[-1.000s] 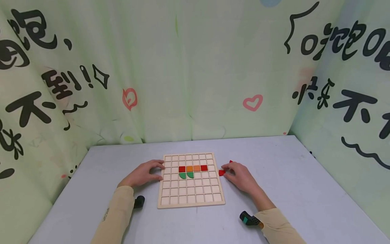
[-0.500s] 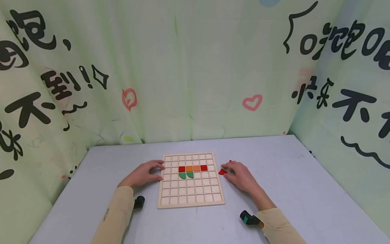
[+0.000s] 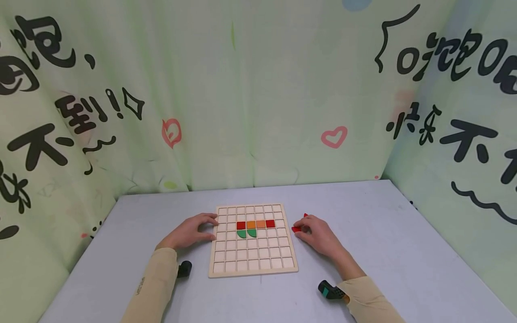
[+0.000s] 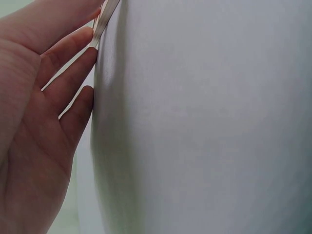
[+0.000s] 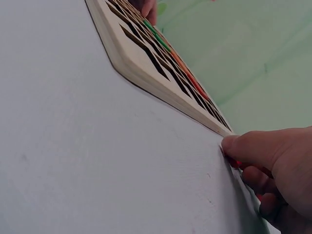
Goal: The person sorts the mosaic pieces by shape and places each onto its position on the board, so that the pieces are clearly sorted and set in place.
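Note:
A wooden grid board [image 3: 258, 252] lies on the table. In its grid sit two red pieces at the ends of a row, orange squares [image 3: 256, 224] between them and two green rounded pieces [image 3: 251, 233] below. My left hand [image 3: 189, 231] rests its fingertips and thumb against the board's left edge, fingers loosely bent. Beside the right edge, my right hand [image 3: 319, 234] pinches a small red piece [image 3: 296, 229] between thumb and fingers; its shape is partly hidden. Another red piece [image 3: 305, 215] shows just behind that hand. In the right wrist view, red [image 5: 235, 163] shows under the thumb.
The white table [image 3: 258, 300] reaches back to a pale green printed curtain [image 3: 250, 112]. Black wrist cameras sit on both forearms, the left one [image 3: 184, 269] and the right one [image 3: 330, 290] close over the tabletop.
Under my right fingertips the red piece has turned and shifted slightly right, and the fingers have closed on it. My left hand and the board stay put.

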{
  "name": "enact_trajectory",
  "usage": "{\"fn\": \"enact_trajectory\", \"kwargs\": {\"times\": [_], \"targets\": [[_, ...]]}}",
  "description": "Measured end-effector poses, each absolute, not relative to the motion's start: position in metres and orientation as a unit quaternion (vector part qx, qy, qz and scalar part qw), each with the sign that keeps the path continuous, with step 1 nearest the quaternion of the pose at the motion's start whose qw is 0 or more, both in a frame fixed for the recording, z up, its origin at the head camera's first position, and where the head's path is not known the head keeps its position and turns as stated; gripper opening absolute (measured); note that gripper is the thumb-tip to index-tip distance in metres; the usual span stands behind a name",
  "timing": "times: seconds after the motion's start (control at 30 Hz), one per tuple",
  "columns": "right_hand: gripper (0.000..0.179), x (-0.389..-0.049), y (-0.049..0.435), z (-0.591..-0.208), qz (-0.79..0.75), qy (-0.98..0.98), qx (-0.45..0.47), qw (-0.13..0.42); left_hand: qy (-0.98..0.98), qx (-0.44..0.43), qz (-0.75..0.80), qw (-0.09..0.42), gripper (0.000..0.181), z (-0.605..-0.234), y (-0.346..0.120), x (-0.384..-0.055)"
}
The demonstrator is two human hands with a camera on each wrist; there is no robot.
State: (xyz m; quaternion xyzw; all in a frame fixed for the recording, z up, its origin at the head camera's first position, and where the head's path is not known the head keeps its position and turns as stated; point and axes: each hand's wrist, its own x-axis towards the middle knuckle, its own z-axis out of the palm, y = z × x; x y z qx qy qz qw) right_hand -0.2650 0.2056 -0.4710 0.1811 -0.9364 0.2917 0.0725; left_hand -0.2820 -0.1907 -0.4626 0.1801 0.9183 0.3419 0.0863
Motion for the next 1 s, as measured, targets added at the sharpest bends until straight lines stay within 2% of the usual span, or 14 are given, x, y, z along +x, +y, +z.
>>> {"fn": "enact_trajectory", "kwargs": {"times": [0.57, 1.0], "targets": [[0.027, -0.2634, 0.2087, -0.4678, 0.286, -0.943, 0.167, 0.046, 0.919, 0.179, 0.34, 0.083, 0.039, -0.4612, -0.1912, -0.2802], [0.028, -0.264, 0.2088, -0.4677, 0.291, -0.941, 0.162, 0.054, 0.919, 0.18, 0.341, 0.085, 0.038, -0.4644, -0.1914, -0.2825]]}}
